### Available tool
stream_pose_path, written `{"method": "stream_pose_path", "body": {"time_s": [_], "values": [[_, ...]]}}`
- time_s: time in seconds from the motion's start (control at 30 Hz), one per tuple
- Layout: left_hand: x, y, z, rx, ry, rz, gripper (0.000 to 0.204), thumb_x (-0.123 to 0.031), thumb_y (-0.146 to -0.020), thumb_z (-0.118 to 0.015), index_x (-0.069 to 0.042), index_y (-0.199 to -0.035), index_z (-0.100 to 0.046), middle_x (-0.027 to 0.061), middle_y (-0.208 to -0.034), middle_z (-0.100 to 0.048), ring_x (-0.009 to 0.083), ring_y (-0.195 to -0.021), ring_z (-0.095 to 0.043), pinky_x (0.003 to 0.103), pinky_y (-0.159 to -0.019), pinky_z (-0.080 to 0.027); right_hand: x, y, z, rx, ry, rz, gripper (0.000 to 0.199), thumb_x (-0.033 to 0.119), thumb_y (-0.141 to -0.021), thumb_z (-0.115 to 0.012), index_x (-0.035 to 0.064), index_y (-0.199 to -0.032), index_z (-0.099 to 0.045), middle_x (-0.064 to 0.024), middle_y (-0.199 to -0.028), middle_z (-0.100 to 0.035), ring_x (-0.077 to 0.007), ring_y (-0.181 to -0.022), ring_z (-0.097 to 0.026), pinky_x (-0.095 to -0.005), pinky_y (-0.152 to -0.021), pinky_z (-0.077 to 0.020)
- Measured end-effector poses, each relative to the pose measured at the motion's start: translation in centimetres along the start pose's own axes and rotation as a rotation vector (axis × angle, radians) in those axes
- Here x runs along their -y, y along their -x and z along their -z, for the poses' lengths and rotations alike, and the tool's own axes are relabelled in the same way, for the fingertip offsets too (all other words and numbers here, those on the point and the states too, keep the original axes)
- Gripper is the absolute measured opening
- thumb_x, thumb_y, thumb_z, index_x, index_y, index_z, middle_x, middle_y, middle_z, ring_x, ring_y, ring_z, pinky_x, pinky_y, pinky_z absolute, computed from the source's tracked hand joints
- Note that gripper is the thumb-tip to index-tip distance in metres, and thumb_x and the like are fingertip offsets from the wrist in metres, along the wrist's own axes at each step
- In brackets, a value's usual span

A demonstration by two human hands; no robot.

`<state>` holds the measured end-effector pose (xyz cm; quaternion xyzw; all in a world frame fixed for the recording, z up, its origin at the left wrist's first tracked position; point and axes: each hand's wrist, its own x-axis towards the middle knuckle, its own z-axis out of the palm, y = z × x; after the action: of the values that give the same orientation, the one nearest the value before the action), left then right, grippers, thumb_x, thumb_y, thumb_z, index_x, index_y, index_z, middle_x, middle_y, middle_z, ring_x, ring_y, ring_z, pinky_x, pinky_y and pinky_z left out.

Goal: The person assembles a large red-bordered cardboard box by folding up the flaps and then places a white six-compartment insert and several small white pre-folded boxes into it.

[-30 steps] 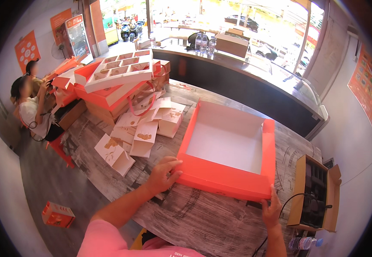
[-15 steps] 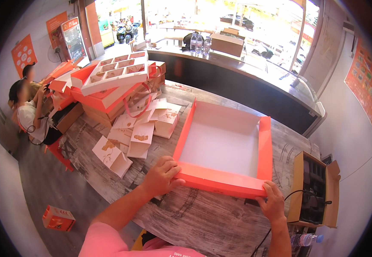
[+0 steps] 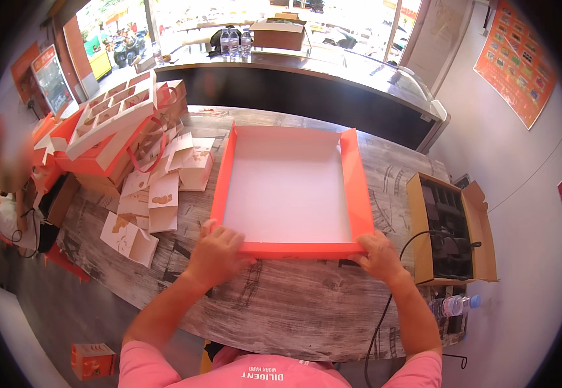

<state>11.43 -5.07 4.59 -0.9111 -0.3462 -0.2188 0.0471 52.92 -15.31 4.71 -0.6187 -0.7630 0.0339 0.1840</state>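
Observation:
A large, shallow open box (image 3: 287, 184), orange on its outside and side walls with a white inside bottom, lies on the wood-patterned table in front of me. At its near left corner my left hand (image 3: 215, 255) grips the wall, fingers bent over the rim. The near right corner is pinched by my right hand (image 3: 381, 257), thumb low and fingers over the edge. Between my hands the near wall shows as a narrow orange strip. Several small white cartons with gold prints (image 3: 163, 197) lie left of the box.
Orange boxes (image 3: 93, 161) are piled at the left, topped by a white divided tray (image 3: 116, 107). A brown carton of black items (image 3: 446, 229) sits at the right, near water bottles (image 3: 449, 306) and a black cable (image 3: 391, 301). Behind the table runs a counter (image 3: 294, 107). A person sits far left.
The near wall of the box, earlier a broad slanted orange face, now looks narrower and more upright. Both hands still hold its near corners. My view has turned to the right.

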Motion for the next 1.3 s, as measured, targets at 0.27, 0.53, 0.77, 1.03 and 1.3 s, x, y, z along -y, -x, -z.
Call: {"method": "stream_pose_path", "body": {"time_s": [0.27, 0.53, 0.77, 1.03, 1.3], "values": [[0.0, -0.4, -1.6, -0.009, 0.081, 0.016, 0.052, -0.057, -0.081, -0.082, -0.008, -0.085, -0.064, 0.0089, -0.080, -0.066, 0.0322, -0.078, -0.068, 0.044, -0.072, -0.053, 1.4, 2.0, -0.5, -0.068, -0.071, 0.004, 0.037, 0.026, -0.086, -0.087, 0.0048, -0.109, -0.068, -0.0109, -0.114, -0.068, -0.0367, -0.105, -0.065, -0.0464, -0.088, -0.0553], [0.2, -0.3, -0.8, 0.053, 0.115, 0.006, 0.049, -0.053, -0.082, -0.084, -0.008, -0.090, -0.066, 0.0090, -0.086, -0.068, 0.0317, -0.085, -0.069, 0.045, -0.080, -0.054, 1.7, 3.4, -0.2, -0.053, -0.056, 0.000, 0.047, 0.026, -0.088, -0.087, 0.0055, -0.124, -0.067, -0.0139, -0.144, -0.059, -0.0388, -0.128, -0.063, -0.0482, -0.102, -0.0562], [1.5, -1.9, -0.5, -0.028, 0.038, 0.000, 0.060, -0.038, -0.086, -0.085, -0.008, -0.133, -0.064, 0.0138, -0.127, -0.066, 0.0350, -0.122, -0.063, 0.055, -0.110, -0.043, 2.1, 4.4, 1.5, 0.064, -0.177, 0.020, 0.054, 0.017, -0.085, -0.086, 0.0049, -0.132, -0.064, -0.0169, -0.143, -0.063, -0.0397, -0.129, -0.063, -0.0461, -0.103, -0.0566], [-2.0, -4.3, -2.4, -0.231, 0.385, 0.046, 0.054, -0.022, -0.086, -0.084, -0.007, -0.133, -0.064, 0.0142, -0.130, -0.064, 0.0355, -0.123, -0.061, 0.053, -0.109, -0.045, 6.5, 6.2, -0.8, -0.009, -0.300, 0.112, 0.072, 0.019, -0.082, -0.088, 0.0058, -0.146, -0.059, -0.0212, -0.154, -0.057, -0.0389, -0.134, -0.061, -0.0462, -0.109, -0.0538], [-8.8, -5.4, -1.6, 0.065, 0.454, -0.208, 0.044, -0.040, -0.085, -0.084, -0.011, -0.117, -0.074, 0.0055, -0.118, -0.071, 0.0293, -0.117, -0.064, 0.045, -0.100, -0.048, 9.7, 4.4, -1.8, -0.210, -0.395, 0.398, 0.034, 0.009, -0.082, -0.085, 0.0077, -0.114, -0.073, -0.0162, -0.138, -0.065, -0.0323, -0.115, -0.070, -0.0429, -0.094, -0.0596]]}}
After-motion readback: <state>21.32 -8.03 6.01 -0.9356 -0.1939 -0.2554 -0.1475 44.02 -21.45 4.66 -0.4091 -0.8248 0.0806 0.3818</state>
